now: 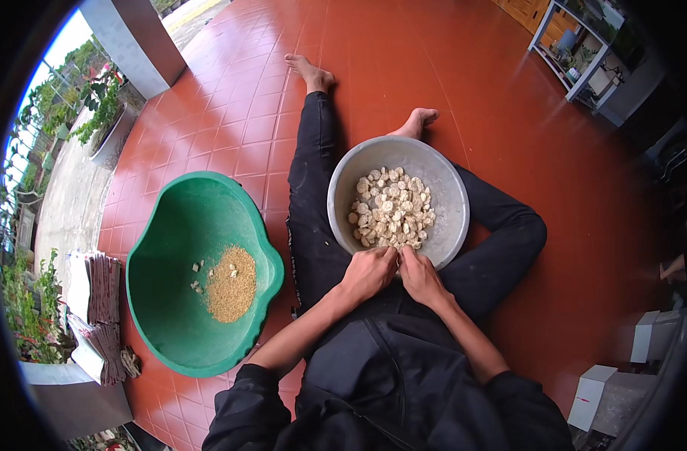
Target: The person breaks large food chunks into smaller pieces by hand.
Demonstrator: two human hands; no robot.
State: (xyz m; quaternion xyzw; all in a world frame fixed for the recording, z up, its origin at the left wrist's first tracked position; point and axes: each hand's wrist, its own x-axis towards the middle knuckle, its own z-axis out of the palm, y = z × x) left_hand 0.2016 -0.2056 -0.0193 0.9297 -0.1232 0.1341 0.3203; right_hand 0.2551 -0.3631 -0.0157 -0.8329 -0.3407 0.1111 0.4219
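A round grey basin (448, 195) rests between my legs with a heap of pale, round, dry slices (392, 207) in it. Over the basin's near rim, my left hand (369, 272) and my right hand (421, 276) meet at the fingertips. The fingers of both are closed in a pinch, and what they hold is too small to make out. To the left on the floor stands a green basin (163, 263), holding a patch of yellowish grains (232, 289) and a few small pale pieces (196, 286).
My legs in dark trousers (313, 150) stretch over the red tiled floor (373, 68). Stacked folded sacks or papers (99, 293) lie at the left edge, near plants. A pillar (137, 45) rises at the upper left, a shelf (584, 68) at the upper right. Pale blocks (591, 395) are lower right.
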